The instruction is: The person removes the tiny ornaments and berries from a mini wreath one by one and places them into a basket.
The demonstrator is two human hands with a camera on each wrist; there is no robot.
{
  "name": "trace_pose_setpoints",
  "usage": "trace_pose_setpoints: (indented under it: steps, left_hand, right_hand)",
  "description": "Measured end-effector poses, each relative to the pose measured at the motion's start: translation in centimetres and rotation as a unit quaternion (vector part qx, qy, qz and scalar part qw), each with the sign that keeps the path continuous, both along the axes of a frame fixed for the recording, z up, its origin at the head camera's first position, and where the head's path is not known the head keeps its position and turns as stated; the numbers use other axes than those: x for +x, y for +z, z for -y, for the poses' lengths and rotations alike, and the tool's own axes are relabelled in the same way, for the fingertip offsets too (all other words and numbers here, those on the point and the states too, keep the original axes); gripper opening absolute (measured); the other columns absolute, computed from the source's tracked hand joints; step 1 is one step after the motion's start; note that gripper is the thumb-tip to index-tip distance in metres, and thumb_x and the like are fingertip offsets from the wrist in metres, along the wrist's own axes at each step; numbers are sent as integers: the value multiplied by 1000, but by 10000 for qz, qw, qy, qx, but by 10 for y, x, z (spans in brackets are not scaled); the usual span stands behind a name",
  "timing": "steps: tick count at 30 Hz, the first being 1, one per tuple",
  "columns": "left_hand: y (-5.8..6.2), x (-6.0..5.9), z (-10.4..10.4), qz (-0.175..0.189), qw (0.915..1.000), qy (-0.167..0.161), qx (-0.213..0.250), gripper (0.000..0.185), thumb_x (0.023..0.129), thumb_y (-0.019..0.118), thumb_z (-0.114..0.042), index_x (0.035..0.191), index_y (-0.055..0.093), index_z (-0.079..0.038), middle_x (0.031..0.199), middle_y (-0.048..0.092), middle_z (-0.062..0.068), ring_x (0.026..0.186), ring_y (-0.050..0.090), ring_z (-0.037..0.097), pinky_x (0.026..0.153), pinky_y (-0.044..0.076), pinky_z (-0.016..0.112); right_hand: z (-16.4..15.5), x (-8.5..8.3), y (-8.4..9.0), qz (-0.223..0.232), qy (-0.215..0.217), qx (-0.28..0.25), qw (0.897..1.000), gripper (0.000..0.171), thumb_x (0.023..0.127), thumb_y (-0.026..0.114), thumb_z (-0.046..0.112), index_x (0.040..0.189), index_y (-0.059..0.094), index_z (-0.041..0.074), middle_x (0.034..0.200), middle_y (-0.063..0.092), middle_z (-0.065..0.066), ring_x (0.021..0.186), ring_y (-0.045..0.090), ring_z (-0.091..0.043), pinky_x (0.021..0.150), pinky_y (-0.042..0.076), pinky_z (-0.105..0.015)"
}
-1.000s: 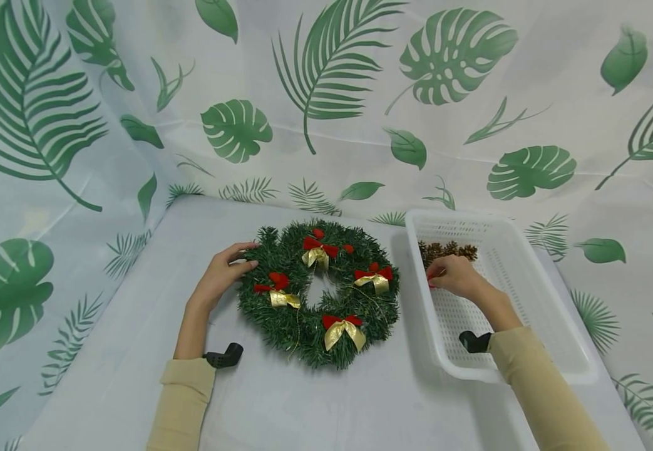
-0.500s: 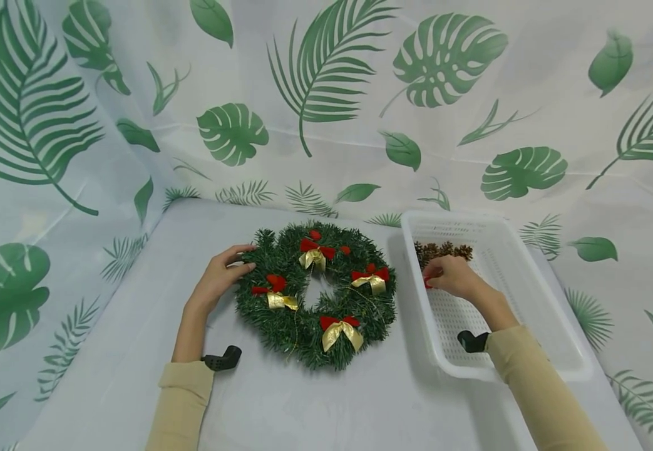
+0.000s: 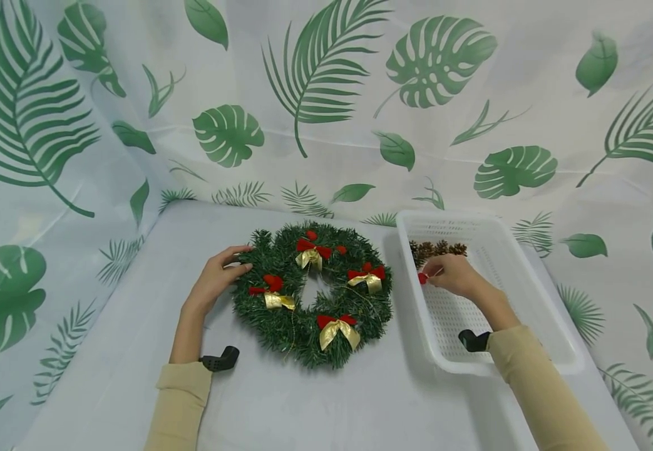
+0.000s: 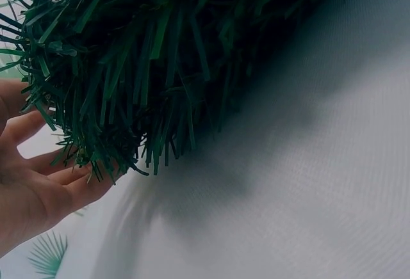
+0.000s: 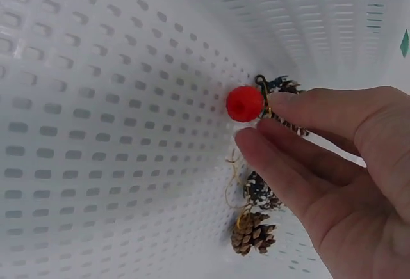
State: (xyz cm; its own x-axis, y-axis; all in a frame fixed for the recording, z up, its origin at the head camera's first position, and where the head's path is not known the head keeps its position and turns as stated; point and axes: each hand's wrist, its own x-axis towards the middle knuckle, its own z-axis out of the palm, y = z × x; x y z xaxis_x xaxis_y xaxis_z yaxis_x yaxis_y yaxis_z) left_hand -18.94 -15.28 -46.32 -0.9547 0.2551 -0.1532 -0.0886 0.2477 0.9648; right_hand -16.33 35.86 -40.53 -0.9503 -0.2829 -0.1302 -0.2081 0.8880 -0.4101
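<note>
A green tinsel wreath with red-and-gold bows lies flat on the table. My left hand rests on its left rim, fingers touching the needles. My right hand is inside the white perforated basket and pinches a small red ball ornament by its stem. The same red ball shows at my fingertips in the head view. Several pine cones lie at the basket's far end, and two of the cones show below my fingers in the right wrist view.
A leaf-printed white cloth covers the table and rises as a backdrop behind and on both sides. The basket stands to the right of the wreath. Bare tabletop lies in front of the wreath.
My right hand has shifted slightly and now holds the red ball more clearly away from the pine cones. The left hand stays on the wreath.
</note>
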Motion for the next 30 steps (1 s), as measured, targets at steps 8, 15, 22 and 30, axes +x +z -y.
trace_pose_setpoints:
  steps: [8, 15, 22, 30]
  left_hand:
    - [1, 0, 0, -21, 10000, -18, -68, 54, 105, 62, -23, 156, 46, -17, 164, 32, 23, 141, 48, 42, 93, 50, 44]
    - [2, 0, 0, -23, 10000, -22, -81, 54, 105, 62, -24, 157, 46, -17, 164, 32, 23, 141, 48, 42, 91, 50, 43]
    - [1, 1, 1, -27, 9999, -1, -122, 54, 105, 62, -23, 156, 47, -17, 164, 32, 23, 141, 48, 42, 89, 51, 39]
    - [1, 0, 0, -44, 9999, 2, -129, 53, 105, 62, -22, 155, 48, -17, 163, 34, 23, 139, 49, 42, 84, 50, 35]
  right_hand:
    - [1, 3, 7, -87, -12, -78, 9999, 17, 90, 71, 2, 105, 74, -5, 97, 75, -20, 85, 73, -34, 74, 59, -49]
    - [6, 8, 15, -137, -48, -117, 9998, 17, 91, 70, 0, 106, 73, -7, 99, 74, -23, 86, 73, -34, 74, 59, -48]
    - [11, 11, 22, -273, 89, -77, 9996, 19, 91, 70, -1, 108, 73, -8, 100, 74, -24, 88, 73, -36, 76, 59, -49]
    - [15, 16, 33, -636, 271, -74, 9976, 19, 89, 71, -5, 107, 73, -9, 102, 74, -26, 90, 72, -38, 79, 59, -51]
